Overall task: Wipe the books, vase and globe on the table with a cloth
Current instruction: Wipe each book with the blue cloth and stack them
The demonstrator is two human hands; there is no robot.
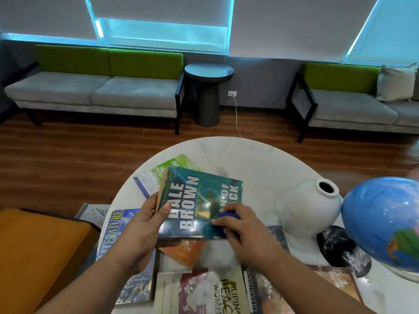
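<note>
My left hand (145, 225) grips a teal Dale Brown paperback (204, 196) by its left edge and holds it above the round white marble table (260, 164). My right hand (242, 232) holds a blue cloth (223, 217) bunched under its fingers and presses it on the book's lower right cover. A white vase (310, 207) stands to the right of the book. Beside the vase a blue globe (385, 220) sits at the table's right edge. Several other books lie flat: a green one (172, 165) behind, a Literature book (113, 225) left, an orange one (183, 252) beneath.
More books (204, 291) lie along the table's near edge. A black marbled disc (340, 248) lies by the vase. An orange seat (38, 250) stands at the left. Grey and green sofas (97, 91) and a dark side table (208, 91) line the far wall.
</note>
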